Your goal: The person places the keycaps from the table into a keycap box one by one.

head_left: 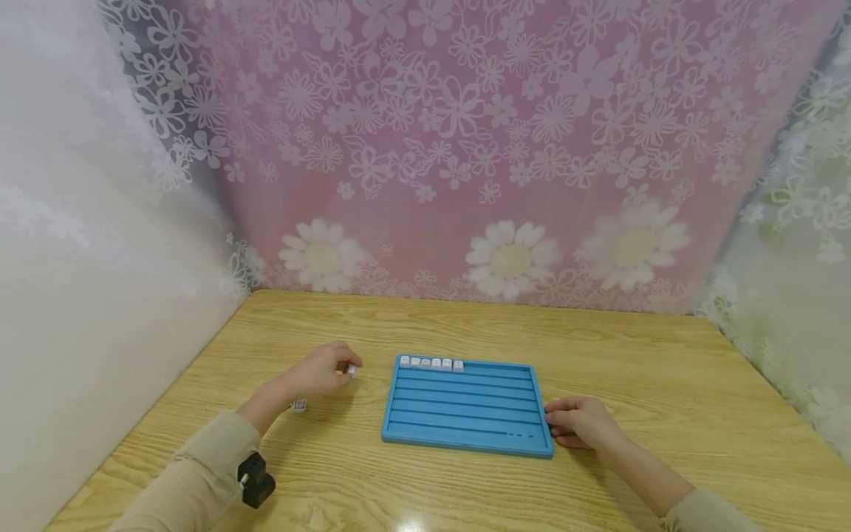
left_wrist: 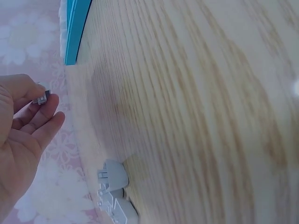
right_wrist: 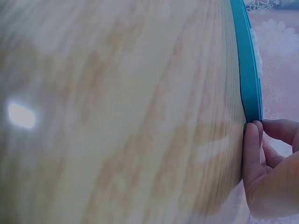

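My left hand [head_left: 326, 372] pinches a small white keycap [left_wrist: 42, 97] between thumb and fingertips, above the table left of a blue ridged tray [head_left: 459, 420]. In the left wrist view the keycap's hollow, socketed side shows. Several white keycaps [head_left: 425, 363] stand side by side in the left part of the tray's top row; the lower rows are bare. At the tray's right edge, near the front corner, my right hand [head_left: 581, 423] grips the rim with thumb and fingers, as the right wrist view [right_wrist: 271, 163] also shows.
More loose keycaps [left_wrist: 114, 191] lie on the wooden table [head_left: 332, 473] by my left forearm, partly hidden by it in the head view. A pink flowered curtain [head_left: 425, 148] hangs behind the table, with pale cloth at both sides.
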`<state>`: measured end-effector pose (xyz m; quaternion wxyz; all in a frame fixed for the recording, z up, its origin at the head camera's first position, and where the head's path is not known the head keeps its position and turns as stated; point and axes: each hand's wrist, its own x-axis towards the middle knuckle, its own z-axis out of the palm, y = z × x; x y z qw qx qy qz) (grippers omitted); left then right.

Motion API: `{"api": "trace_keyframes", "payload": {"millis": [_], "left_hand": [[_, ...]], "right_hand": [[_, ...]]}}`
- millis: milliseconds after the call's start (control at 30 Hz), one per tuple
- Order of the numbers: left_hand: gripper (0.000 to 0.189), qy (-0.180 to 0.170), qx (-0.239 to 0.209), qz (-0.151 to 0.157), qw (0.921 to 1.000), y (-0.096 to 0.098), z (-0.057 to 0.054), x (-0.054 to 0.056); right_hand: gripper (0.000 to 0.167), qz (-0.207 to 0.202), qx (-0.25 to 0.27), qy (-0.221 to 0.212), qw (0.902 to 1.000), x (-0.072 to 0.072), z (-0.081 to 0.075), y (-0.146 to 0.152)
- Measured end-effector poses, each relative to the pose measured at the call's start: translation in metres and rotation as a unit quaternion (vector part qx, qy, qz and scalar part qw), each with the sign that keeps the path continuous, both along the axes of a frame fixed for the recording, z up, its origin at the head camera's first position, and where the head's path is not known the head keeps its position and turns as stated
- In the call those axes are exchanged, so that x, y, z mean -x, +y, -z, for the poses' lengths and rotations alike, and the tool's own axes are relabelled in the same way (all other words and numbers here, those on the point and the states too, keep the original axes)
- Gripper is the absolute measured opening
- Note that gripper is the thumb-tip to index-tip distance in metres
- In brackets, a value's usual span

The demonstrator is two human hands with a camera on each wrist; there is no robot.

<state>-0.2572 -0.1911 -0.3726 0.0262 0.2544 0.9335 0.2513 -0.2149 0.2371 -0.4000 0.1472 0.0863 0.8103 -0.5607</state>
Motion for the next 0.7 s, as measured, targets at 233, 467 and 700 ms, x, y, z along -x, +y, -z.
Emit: {"api": "trace_keyframes", "payload": {"millis": [233,467,700], "left_hand": [[0.021,-0.022,-0.045,-0.009,0.9987,0.0041,0.0021,0.0006],[0.022,-0.047,-0.072,-0.019,0.9962,0.0072,0.0048,0.0015],[0.018,-0.053,-0.079,-0.018,0.9953,0.0093,0.0056,0.0011]], "right_hand": [[0.027,0.004,-0.006,0.002,1.0000,-0.0011,0.0009,-0.0012],[0.028,0.000,-0.008,0.004,1.0000,-0.0004,0.0000,-0.0006],[0.026,-0.001,-0.005,0.002,1.0000,-0.0004,0.0007,-0.0005]]}}
